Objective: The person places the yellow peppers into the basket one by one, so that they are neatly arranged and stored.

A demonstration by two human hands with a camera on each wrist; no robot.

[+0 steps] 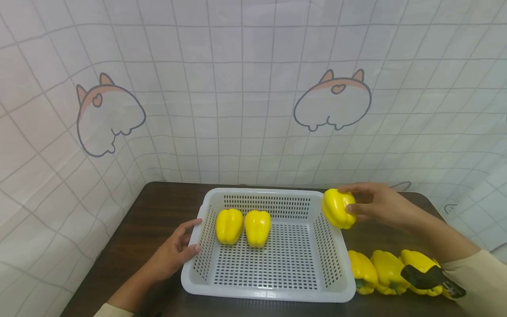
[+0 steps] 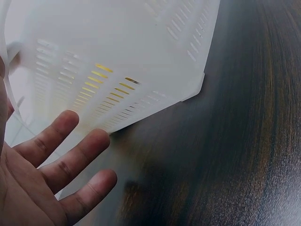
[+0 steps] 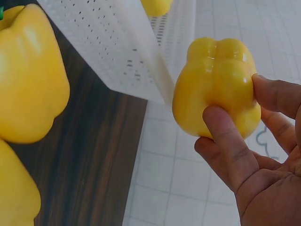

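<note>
My right hand (image 1: 376,202) grips a yellow bell pepper (image 1: 339,209) with thumb and fingers, holding it up over the right rim of a white perforated plastic basket (image 1: 269,296). The same bell pepper (image 3: 216,89) shows its lobed end in the right wrist view. Inside the basket, toward its left, stand two more yellow bell peppers (image 1: 229,226), side by side. My left hand (image 1: 172,255) rests at the basket's left rim, thumb and forefinger touching it. In the left wrist view, the left hand's other fingers (image 2: 82,153) extend loosely beside the basket's outer wall (image 2: 117,94).
A row of several yellow bell peppers (image 1: 388,270) with green stems lies on the dark wooden table (image 1: 158,207), right of the basket. A black strap (image 1: 429,279) on my right wrist partly covers them. Behind the table hangs a white gridded cloth (image 1: 253,132) with cartoon drawings.
</note>
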